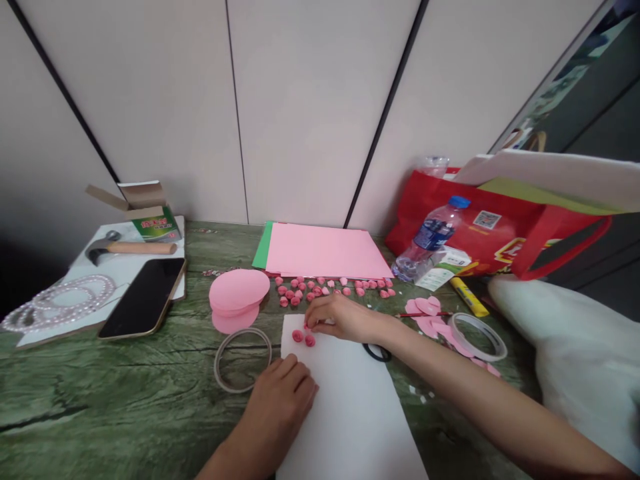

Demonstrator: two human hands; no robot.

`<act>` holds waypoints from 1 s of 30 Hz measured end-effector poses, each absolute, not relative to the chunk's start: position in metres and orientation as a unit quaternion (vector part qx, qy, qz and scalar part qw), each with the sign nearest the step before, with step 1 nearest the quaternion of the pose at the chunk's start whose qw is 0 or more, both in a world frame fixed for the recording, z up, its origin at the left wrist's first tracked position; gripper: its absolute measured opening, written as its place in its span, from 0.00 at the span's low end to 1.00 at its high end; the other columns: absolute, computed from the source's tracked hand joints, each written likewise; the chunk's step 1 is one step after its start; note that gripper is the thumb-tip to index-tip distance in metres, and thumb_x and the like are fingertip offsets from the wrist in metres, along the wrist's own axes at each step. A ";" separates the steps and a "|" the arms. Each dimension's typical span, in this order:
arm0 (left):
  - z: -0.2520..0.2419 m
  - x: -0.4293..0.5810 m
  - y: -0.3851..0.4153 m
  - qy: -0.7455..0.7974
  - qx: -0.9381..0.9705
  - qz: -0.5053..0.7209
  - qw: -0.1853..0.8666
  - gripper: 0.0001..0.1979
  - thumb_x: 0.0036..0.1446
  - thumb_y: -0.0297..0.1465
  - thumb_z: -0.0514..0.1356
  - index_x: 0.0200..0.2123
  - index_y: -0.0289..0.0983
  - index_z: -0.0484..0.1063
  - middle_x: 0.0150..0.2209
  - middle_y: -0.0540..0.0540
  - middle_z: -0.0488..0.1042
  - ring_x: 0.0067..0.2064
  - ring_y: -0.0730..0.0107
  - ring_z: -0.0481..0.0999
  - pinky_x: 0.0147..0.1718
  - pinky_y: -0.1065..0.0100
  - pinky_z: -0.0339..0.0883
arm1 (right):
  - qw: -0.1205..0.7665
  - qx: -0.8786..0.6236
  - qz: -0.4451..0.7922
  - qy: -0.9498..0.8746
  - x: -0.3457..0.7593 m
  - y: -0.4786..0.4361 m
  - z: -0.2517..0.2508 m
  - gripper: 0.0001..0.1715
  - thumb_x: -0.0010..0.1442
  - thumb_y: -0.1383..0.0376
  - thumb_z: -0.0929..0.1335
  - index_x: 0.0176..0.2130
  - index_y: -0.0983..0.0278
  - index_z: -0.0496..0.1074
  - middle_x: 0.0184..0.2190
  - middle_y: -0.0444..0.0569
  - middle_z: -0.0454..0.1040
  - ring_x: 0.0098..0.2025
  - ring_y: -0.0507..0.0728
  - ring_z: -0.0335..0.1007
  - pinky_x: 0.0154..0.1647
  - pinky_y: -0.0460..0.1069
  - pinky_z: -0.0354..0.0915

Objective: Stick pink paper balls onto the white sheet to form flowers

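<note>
My right hand (336, 318) reaches over the top of a white sheet of paper (350, 407), its fingers pinching a small pink paper rose (307, 327) that is partly hidden. Just left of those fingertips, two more rolled pink roses (303, 339) lie on the sheet. My left hand (286, 395) rests on the sheet's left edge, with fingers curled and closed; whatever is under them is hidden. Behind the sheet, several pink roses (317, 291) stand in loose rows. Black-handled scissors (377, 353) lie partly under my right forearm.
To the left are a tape roll (216, 367), pink paper circles (240, 291), a phone (145, 300), a hammer (135, 247) and bead strings (100, 290). Pink sheets (330, 250) lie behind. Rightward are a bottle (430, 237), red bag (480, 220), glue stick (469, 297) and white tape (493, 340).
</note>
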State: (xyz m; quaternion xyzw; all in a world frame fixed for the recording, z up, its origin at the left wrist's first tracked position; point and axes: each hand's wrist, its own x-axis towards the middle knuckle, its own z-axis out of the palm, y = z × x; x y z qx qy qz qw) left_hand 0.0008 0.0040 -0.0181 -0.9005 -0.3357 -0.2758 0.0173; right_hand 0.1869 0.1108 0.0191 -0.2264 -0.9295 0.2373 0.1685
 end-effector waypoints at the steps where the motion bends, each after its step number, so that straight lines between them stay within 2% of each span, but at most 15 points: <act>1: -0.018 0.001 0.004 -0.337 -0.900 -0.275 0.014 0.07 0.57 0.22 0.54 0.29 0.35 0.68 0.26 0.48 0.70 0.29 0.66 0.67 0.26 0.66 0.62 | 0.166 -0.222 0.236 -0.931 0.186 0.110 0.020 0.08 0.59 0.71 0.65 0.32 0.68 0.74 0.36 0.53 0.76 0.36 0.53 0.71 0.38 0.47 0.66; 15: -0.018 0.002 0.005 -0.335 -0.896 -0.289 0.032 0.06 0.55 0.21 0.56 0.27 0.35 0.68 0.25 0.49 0.70 0.28 0.67 0.67 0.25 0.67 0.61 | 0.114 -0.203 0.232 -0.945 0.177 0.109 0.032 0.14 0.62 0.72 0.61 0.30 0.67 0.74 0.36 0.51 0.76 0.36 0.52 0.71 0.39 0.45 0.65; 21: -0.018 0.002 0.004 -0.335 -0.896 -0.289 0.029 0.07 0.56 0.21 0.55 0.28 0.35 0.68 0.25 0.49 0.70 0.28 0.68 0.67 0.25 0.68 0.62 | 0.114 -0.230 0.233 -0.938 0.177 0.106 0.036 0.11 0.60 0.72 0.63 0.32 0.68 0.75 0.39 0.53 0.75 0.38 0.52 0.71 0.40 0.46 0.64; 25: -0.016 0.002 0.005 -0.338 -0.898 -0.280 0.022 0.08 0.58 0.22 0.54 0.28 0.36 0.68 0.25 0.48 0.70 0.29 0.67 0.69 0.26 0.68 0.65 | 0.123 -0.247 0.239 -0.931 0.175 0.107 0.036 0.09 0.58 0.72 0.65 0.30 0.67 0.75 0.34 0.50 0.77 0.35 0.52 0.71 0.38 0.45 0.64; 28: -0.017 0.001 0.005 -0.357 -0.888 -0.289 0.034 0.08 0.59 0.22 0.51 0.30 0.35 0.69 0.32 0.45 0.74 0.31 0.67 0.71 0.26 0.67 0.69 | 0.118 -0.271 0.240 -0.925 0.175 0.109 0.034 0.06 0.57 0.71 0.67 0.32 0.66 0.75 0.30 0.47 0.76 0.30 0.51 0.70 0.32 0.45 0.62; 30: -0.019 0.000 0.006 -0.376 -0.875 -0.299 0.061 0.09 0.59 0.22 0.49 0.35 0.33 0.69 0.41 0.39 0.74 0.38 0.63 0.73 0.31 0.64 0.72 | 0.119 -0.262 0.245 -0.926 0.175 0.109 0.033 0.06 0.58 0.70 0.66 0.33 0.65 0.75 0.29 0.46 0.76 0.29 0.51 0.70 0.31 0.44 0.62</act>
